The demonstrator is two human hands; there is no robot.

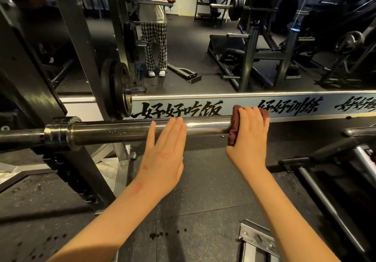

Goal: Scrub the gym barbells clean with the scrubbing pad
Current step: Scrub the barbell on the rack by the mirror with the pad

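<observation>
The barbell lies level across a black rack at the mirror wall, its steel sleeve running toward the right. The left hand rests on the sleeve with fingers straight and close together. Just beside it, the right hand curls over the bar, gripping a brown scrubbing pad wrapped against the metal. Black weight plates hang behind.
</observation>
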